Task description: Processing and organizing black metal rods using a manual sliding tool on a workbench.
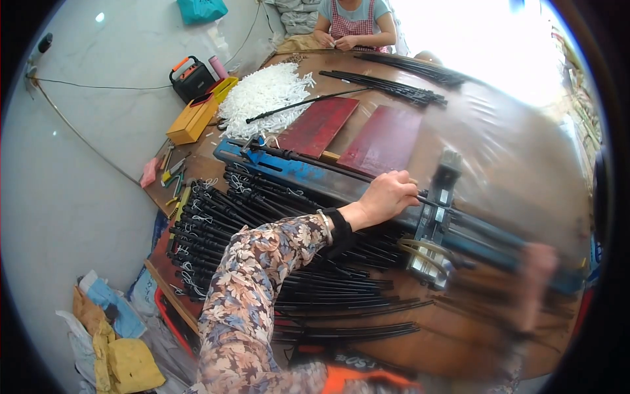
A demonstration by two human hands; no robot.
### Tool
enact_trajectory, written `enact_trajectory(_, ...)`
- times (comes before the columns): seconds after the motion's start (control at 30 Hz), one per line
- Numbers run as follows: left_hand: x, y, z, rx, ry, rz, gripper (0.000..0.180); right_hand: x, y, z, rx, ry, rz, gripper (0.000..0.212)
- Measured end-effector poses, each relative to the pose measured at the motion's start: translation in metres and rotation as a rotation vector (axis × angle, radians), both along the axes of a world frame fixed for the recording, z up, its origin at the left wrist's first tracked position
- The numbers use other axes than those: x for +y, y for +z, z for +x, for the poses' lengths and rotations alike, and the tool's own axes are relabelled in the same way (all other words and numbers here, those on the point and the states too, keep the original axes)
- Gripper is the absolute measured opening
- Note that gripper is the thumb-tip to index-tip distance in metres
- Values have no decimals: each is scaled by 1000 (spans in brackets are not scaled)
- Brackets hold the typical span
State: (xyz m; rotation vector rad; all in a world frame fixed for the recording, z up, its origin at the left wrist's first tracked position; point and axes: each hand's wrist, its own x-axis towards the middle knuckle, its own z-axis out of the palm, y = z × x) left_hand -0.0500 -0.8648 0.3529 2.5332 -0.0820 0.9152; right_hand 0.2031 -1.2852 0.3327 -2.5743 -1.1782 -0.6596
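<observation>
My left hand (387,197), in a floral sleeve with a black wristband, is closed around a thin black rod (315,159). The rod lies lengthwise along a blue metal bench fixture (230,152), its thicker end at the far left. Just right of that hand stands a metal clamp-like mechanism (436,213) with a curved hose or tube beside it. Farther right, my right hand (538,262) is smeared by motion, and its fingers cannot be made out. Below my left arm, many similar black rods (203,223) with white cord loops lie in a heap.
Beyond the fixture lie two dark red boards (384,139), a pile of small white pieces (262,98) and bundles of black rods (387,87). A yellow box (191,121) and hand tools (174,172) sit at the left. Across the table is a person in a checked apron (357,29).
</observation>
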Motion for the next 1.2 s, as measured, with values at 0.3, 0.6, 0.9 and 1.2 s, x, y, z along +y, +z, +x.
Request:
enact_trajectory(0.3,9,29,-12,337,149,257,23,65,23,-120,-282,346,241,24)
enact_trajectory(0.6,1,19,-6,304,75,170,23,86,13,-153,142,407,226,33)
enact_trajectory(0.9,0,14,2,128,59,394,19,113,7,-137,515,501,324,16)
enact_trajectory(1.2,103,19,-51,58,218,769,14,59,-27,-244,457,563,-339,27)
